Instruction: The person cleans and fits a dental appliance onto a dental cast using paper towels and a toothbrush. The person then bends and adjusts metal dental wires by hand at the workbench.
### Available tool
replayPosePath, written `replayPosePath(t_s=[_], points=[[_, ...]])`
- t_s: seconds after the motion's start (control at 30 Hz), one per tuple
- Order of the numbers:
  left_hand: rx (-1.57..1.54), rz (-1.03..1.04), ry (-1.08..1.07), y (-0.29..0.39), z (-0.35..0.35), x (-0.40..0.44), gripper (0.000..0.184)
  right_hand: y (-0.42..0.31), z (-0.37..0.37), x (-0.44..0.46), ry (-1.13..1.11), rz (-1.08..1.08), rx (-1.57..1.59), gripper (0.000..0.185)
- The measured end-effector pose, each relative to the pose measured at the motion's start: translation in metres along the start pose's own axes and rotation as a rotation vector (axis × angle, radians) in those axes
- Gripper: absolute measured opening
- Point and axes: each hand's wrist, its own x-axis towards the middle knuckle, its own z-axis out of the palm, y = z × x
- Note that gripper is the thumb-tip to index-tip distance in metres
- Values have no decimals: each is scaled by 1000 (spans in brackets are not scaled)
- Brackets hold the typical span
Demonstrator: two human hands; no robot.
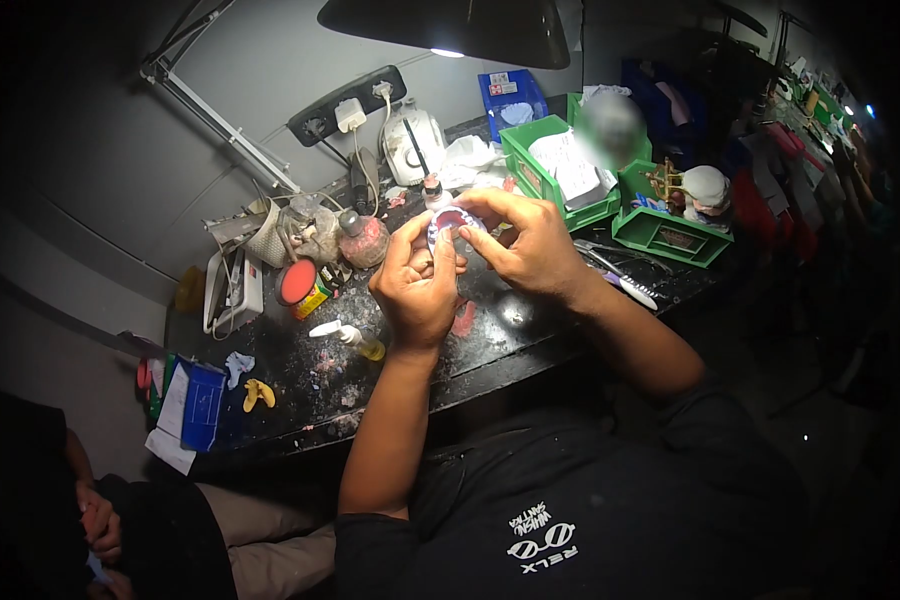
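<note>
A denture [451, 219], with a row of white teeth around a dark red plate, is held up over the bench under the lamp. My left hand [416, 290] grips its near left side, with the thumb pressed against it. My right hand [526, 238] pinches its right side between thumb and fingers. Just behind the hands stands a small bottle [433, 190] with a dark stick upright in it. A scrap of pink material [464, 318] lies on the bench below. Fingers hide part of the denture.
The black bench [490, 345] holds a red-filled tin [297, 282], a spray bottle [350, 338], a round glass jar [362, 240] and yellow pieces [259, 394]. Green bins [670, 232] and hand tools [620, 275] sit right. A lamp [450, 25] hangs overhead. Another person's hands [100, 525] show lower left.
</note>
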Motion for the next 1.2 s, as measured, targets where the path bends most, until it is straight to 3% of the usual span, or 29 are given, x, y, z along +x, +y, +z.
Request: replayPosePath(t_s=[0.8, 0.9, 0.97, 1.0, 1.07, 1.2], points=[[92, 12, -18, 0, -1, -1, 35, 7, 13, -3, 125, -154, -115, 33], [84, 40, -40, 6, 1, 0, 37, 0, 9, -4, 82, 0, -51, 30], [62, 108, -88, 11, 1, 0, 41, 0, 8, -3, 45, 338, 234, 28], [62, 108, -88, 9, 1, 1, 41, 1, 7, -2, 45, 338, 233, 28], [89, 143, -96, 5, 1, 1, 42, 7, 4, -1, 2, 412, 519, 29], [-3, 50, -70, -3, -1, 2, 40, 4, 0, 1, -66, 418, 493, 33]])
